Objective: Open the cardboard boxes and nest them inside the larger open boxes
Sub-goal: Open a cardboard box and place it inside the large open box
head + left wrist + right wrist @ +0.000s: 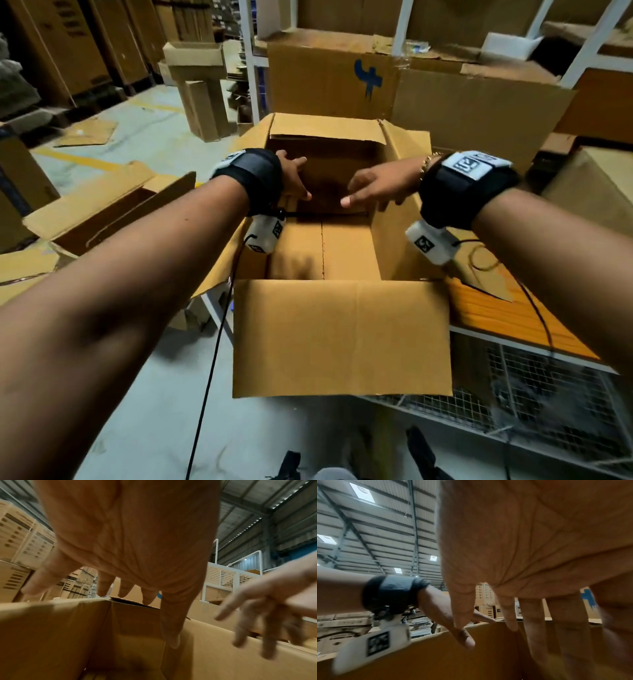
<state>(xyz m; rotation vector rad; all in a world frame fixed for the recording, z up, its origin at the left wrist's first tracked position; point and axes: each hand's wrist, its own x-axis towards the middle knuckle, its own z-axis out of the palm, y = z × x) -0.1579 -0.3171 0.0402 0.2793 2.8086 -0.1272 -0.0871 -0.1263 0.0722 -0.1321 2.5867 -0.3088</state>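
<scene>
We reach both bare arms over a large open cardboard box [342, 335] standing at the edge of a wire-mesh cart [548, 383] in a warehouse. Its four flaps are folded outward, the near flap hanging down toward us, the far flap standing up against a taller brown carton marked with a blue scrawl [329, 82].

Our left hand [291, 178] hovers over the box's left wall, fingers spread wide and nearly straight, holding nothing; the left wrist view shows the open palm [128, 540] above the inside corner of the box, the thumb pointing down toward the interior. Our right hand [376, 190] hangs just beside it over the opening, fingers likewise splayed and relaxed, empty; from the right wrist view the palm [522, 547] faces down into the box with the fingertips near the far wall's rim. The two hands are close together but apart.

Whether a smaller box sits nested inside we cannot tell; the far half of the interior lies in deep shadow, and the near half of the floor shows a perforated centre seam.

Both wrists wear black straps carrying white camera housings with printed markers. Another open cardboard box [102, 212] lies to our left on the grey floor [144, 394], and stacked cartons line the aisle behind.
</scene>
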